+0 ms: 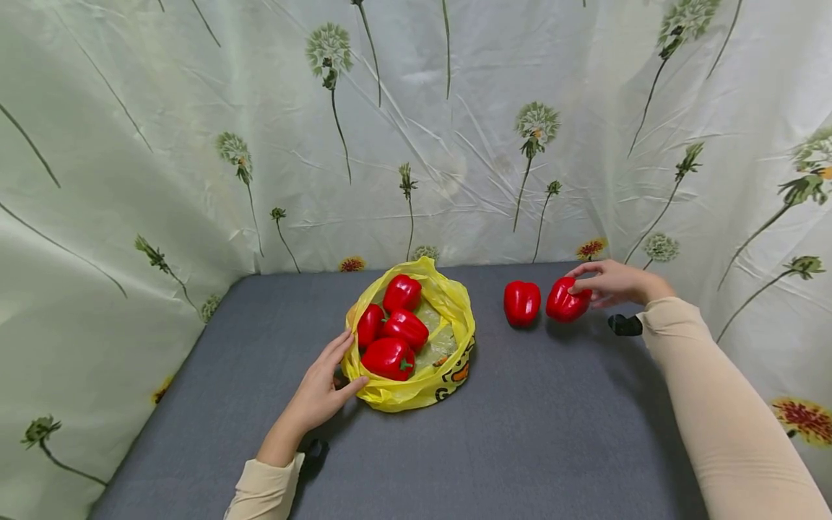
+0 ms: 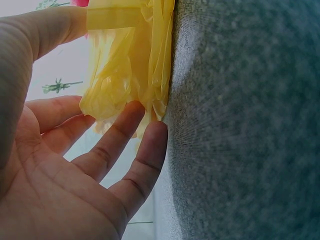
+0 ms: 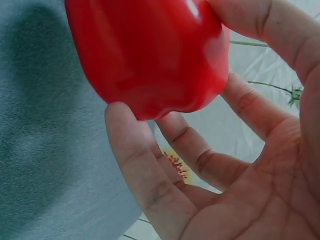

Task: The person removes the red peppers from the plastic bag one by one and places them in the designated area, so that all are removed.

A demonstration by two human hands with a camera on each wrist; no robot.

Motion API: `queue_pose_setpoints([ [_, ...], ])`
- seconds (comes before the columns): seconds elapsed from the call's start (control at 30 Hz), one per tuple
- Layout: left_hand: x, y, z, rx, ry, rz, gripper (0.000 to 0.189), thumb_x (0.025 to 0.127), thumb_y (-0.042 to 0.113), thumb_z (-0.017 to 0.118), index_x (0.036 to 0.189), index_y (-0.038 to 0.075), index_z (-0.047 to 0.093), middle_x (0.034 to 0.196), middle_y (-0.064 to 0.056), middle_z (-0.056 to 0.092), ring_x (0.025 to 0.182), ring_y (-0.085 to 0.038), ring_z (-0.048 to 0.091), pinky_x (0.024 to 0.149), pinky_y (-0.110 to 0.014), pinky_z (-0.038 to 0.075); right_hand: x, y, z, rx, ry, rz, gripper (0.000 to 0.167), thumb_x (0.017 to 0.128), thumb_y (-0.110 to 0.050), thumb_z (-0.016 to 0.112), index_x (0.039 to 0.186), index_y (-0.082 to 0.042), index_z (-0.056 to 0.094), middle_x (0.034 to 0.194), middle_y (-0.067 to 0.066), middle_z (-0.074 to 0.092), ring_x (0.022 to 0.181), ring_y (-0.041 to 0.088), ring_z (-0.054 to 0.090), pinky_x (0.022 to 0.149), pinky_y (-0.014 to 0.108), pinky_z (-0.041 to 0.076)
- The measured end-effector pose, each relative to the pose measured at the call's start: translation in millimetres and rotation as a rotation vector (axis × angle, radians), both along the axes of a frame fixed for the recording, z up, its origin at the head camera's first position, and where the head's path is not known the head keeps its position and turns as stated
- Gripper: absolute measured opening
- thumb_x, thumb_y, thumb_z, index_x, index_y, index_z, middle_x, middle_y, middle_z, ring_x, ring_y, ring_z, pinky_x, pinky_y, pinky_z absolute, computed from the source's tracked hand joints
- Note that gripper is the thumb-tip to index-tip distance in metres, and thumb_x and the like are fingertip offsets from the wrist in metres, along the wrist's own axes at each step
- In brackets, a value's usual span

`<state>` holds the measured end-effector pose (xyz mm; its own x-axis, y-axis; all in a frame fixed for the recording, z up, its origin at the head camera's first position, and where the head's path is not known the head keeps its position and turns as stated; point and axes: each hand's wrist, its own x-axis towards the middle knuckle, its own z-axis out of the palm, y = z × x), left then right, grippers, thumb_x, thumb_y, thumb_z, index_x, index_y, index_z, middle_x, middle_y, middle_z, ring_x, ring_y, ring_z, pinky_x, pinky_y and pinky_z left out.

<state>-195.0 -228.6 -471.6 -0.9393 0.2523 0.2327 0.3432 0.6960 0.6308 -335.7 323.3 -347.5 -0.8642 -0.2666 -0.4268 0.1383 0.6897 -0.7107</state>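
At the right of the head view, my right hand [image 1: 620, 282] holds a red bell pepper [image 1: 568, 300] between thumb and fingers. The right wrist view shows the glossy pepper [image 3: 150, 55] close up, with fingertips against its end and side. Another red bell pepper [image 1: 522, 303] stands on the table just left of it. My left hand [image 1: 320, 390] rests against the left side of a yellow plastic bag [image 1: 463, 318], its fingers loosely spread. The left wrist view has the thumb and fingertips touching the crinkled bag [image 2: 125, 55]. Several red bell peppers [image 1: 404, 328] lie inside the open bag.
A grey cloth [image 1: 520, 433] covers the table. Behind and along the sides hangs a pale curtain [image 1: 455, 144] printed with dandelions. Dark wrist devices [image 1: 625, 325] sit beneath both forearms.
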Motion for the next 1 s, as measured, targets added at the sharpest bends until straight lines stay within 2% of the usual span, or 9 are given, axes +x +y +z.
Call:
queue_pose_setpoints([
  [0.43,1.1,0.6,-0.4,0.009,-0.017,0.009,0.084,0.097,0.028,0.082,0.166,0.003,0.039,0.175,-0.016,0.034,0.148,-0.041,0.050,0.085,-0.041,0.062,-5.8,-0.3,-25.9,0.020,0.007,0.008,0.060,0.107,-0.024,0.062,0.154,0.008,0.041,0.109,0.002,0.062,0.085,0.013,0.058,0.084,0.032,0.061],
  [0.57,2.3,0.5,-1.2,0.012,-0.021,0.016,0.085,0.097,0.027,0.082,0.165,0.003,0.039,0.174,-0.017,0.035,0.148,-0.042,0.050,0.085,-0.040,0.062,-7.7,-1.5,-34.4,0.011,0.025,0.025,0.059,0.107,-0.022,0.061,0.153,0.010,0.042,0.114,0.006,0.062,0.088,0.012,0.059,0.087,0.034,0.061],
  [0.77,2.2,1.0,-1.1,0.009,-0.004,0.017,0.084,0.096,0.026,0.083,0.165,0.003,0.041,0.174,-0.017,0.036,0.145,-0.040,0.053,0.082,-0.034,0.060,-8.2,-5.0,-39.8,-0.011,0.047,0.025,0.058,0.106,-0.021,0.063,0.151,0.011,0.045,0.112,0.006,0.066,0.089,0.010,0.062,0.088,0.036,0.061],
  [1.0,1.2,1.1,-0.4,0.000,0.006,0.016,0.083,0.097,0.027,0.083,0.165,0.003,0.041,0.174,-0.017,0.036,0.143,-0.040,0.054,0.082,-0.035,0.060,-9.6,-8.2,-39.6,-0.004,0.075,0.022,0.056,0.105,-0.018,0.065,0.149,0.011,0.048,0.104,0.002,0.070,0.087,0.010,0.063,0.086,0.035,0.061],
])
